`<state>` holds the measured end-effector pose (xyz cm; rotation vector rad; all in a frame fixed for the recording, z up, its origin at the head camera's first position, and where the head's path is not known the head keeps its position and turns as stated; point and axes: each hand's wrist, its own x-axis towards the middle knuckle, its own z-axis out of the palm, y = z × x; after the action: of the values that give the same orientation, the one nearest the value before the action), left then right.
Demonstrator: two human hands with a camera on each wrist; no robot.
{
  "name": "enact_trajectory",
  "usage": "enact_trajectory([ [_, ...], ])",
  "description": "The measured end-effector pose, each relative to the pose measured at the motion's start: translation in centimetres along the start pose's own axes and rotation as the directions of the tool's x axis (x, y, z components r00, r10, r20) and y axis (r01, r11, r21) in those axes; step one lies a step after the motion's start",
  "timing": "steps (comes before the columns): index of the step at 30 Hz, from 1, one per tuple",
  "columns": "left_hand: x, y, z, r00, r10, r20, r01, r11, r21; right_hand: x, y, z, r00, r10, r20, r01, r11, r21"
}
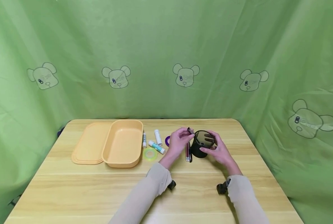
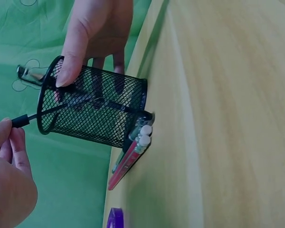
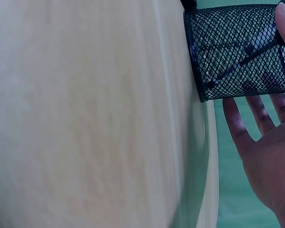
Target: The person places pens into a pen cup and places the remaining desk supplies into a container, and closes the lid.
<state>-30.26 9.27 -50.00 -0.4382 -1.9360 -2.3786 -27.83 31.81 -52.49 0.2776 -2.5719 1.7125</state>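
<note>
My right hand (image 1: 220, 152) holds a black mesh pen holder (image 1: 199, 151), its thumb on the near side and its fingers spread along the far side. I cannot tell whether the holder's base touches the table. Over the rim, my left hand (image 1: 178, 141) pinches the end of a slim black pen (image 2: 21, 121), whose thin shaft reaches into the holder. Another clip-ended item (image 2: 28, 74) shows by the rim in the left wrist view. Pencils with white eraser ends (image 1: 187, 152) lie on the table close beside the holder, along with a dark pen (image 1: 190, 157).
Left on the table stands an orange box (image 1: 122, 143), its lid (image 1: 89, 144) beside it. Several glue sticks (image 1: 156, 147) lie between box and left hand, near a yellow-green tape roll (image 1: 150, 154) and a purple ring (image 1: 167, 141). Green curtains (image 1: 155, 102) hang around the table.
</note>
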Motion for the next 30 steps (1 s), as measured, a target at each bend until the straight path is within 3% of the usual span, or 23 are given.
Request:
enact_trajectory([
  [10, -0.2, -0.9, 0.5, 0.999, 0.012, 0.039, -0.012, 1.000, 0.020, 0.0, 0.0, 0.1, 1.000, 0.005, -0.012, -0.005, 1.000, -0.008],
  [15, -0.3, -1.2, 0.7, 1.000, 0.005, 0.026, -0.006, 0.999, 0.038, 0.0, 0.1, 0.1, 1.000, -0.001, -0.007, 0.001, 1.000, -0.009],
  [30, -0.4, -1.4, 0.5, 0.998, 0.003, 0.062, -0.007, 0.998, 0.070, -0.1, -0.1, 0.2, 1.000, 0.001, -0.018, -0.001, 1.000, -0.003],
])
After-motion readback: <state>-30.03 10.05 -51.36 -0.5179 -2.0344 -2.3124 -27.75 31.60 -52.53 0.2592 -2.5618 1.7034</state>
